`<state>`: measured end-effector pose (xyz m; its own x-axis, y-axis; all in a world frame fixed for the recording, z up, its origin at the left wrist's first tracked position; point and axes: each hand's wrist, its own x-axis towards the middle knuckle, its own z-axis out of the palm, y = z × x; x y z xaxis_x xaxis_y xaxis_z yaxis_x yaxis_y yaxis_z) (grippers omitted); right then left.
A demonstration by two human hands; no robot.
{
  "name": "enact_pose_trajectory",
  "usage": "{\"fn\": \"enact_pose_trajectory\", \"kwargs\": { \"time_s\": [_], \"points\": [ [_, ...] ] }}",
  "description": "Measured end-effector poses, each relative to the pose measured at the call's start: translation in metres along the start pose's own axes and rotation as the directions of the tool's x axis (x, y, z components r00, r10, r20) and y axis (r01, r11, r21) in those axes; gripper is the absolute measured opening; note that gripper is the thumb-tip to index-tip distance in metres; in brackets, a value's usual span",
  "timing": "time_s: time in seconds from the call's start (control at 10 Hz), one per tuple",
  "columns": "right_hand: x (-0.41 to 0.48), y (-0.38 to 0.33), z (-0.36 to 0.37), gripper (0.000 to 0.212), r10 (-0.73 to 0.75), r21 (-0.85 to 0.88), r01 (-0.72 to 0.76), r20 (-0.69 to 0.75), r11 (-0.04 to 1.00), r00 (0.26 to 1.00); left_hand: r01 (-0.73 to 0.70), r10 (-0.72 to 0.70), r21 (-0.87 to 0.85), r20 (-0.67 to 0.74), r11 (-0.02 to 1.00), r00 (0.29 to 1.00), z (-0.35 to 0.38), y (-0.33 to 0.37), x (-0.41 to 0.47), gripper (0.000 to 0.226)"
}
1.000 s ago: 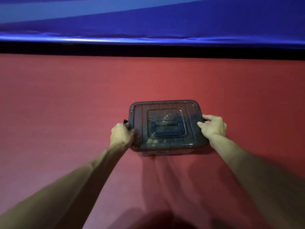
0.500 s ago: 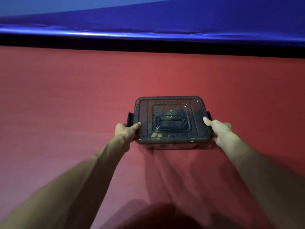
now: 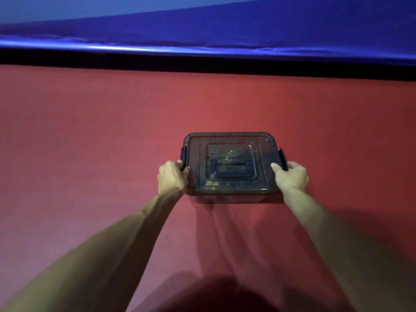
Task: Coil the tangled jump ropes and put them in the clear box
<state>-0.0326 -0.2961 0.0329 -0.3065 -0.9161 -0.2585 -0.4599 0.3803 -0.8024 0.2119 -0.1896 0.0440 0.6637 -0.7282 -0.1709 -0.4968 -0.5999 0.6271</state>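
red mat (image 3: 90,154) fills the view, blue pad (image 3: 202,30) along 12 o'clock; clear box (image 3: 225,198) sits just right of centre with its lid (image 3: 195,158) on, jump ropes (image 3: 227,154) dim underneath. left hand (image 3: 172,179) curls round the box's 9 o'clock latch (image 3: 184,155), right hand (image 3: 291,176) clamps by the 3 o'clock latch (image 3: 283,157). risk: the 3 o'clock latch looks flared out, so if unsnapped the lid could pop on a lift and the ropes spill.

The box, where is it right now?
Head view, just right of centre: the box sits on the red surface, gripped between the left hand and right hand.
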Motion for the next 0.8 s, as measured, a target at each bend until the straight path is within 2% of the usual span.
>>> {"fn": "enact_pose_trajectory", "kwargs": {
  "time_s": [0.1,0.3,0.5,0.6,0.7,0.8],
  "points": [
    [-0.022,0.009,-0.001,0.046,-0.204,-0.192,0.186,-0.080,0.964,0.976,0.001,-0.001,0.013,0.007,1.000,1.000,0.000,0.001,0.002,0.023],
    [-0.024,0.007,-0.002,0.035,-0.300,-0.281,0.260,-0.111,0.924,0.947,0.004,-0.004,0.014,-0.007,1.000,1.000,0.002,-0.001,0.003,0.023],
    [-0.025,0.010,0.001,0.036,-0.341,-0.329,0.288,-0.115,0.900,0.933,-0.052,0.053,0.146,-0.006,0.988,0.999,0.002,-0.001,-0.001,0.026],
    [-0.021,0.011,-0.004,0.036,-0.436,-0.547,0.361,-0.007,0.755,0.900,-0.112,0.105,0.294,0.040,0.949,0.994,-0.002,0.009,-0.004,0.027],
    [-0.026,-0.001,-0.015,0.032,-0.597,-0.597,0.516,0.075,0.614,0.798,-0.195,0.171,0.315,0.103,0.929,0.980,-0.019,0.027,-0.001,0.035],
    [-0.039,-0.046,-0.019,0.029,-0.592,-0.409,0.694,0.362,0.593,0.720,-0.272,0.220,0.191,0.253,0.943,0.942,-0.046,0.057,0.002,0.046]
  ]
}}
